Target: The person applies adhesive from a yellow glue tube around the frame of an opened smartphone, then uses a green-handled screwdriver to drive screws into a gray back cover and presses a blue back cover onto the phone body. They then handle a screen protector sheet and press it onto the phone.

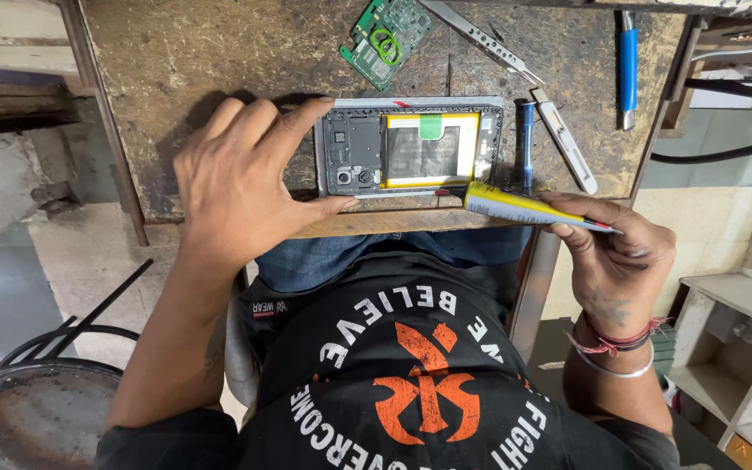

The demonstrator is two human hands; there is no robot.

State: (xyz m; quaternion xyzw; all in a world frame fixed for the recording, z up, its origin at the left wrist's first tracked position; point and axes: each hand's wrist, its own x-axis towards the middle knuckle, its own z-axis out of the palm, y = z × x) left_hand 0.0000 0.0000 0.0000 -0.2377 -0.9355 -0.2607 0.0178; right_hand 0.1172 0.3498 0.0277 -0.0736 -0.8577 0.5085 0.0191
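Carefully, our left hand (pixel 237 187) clamped the opened phone (pixel 409 146) at the bench (pixel 219 52) edge while our right hand (pixel 615 252) pinched the yellow glue tube (pixel 524 207), nozzle at the frame; squeezing hard risked flooding the battery (pixel 428 150).

One head-worn view, straight down.
You look steeply down, close, over your own chest and lap onto the tabletop (pixel 219 52) edge.
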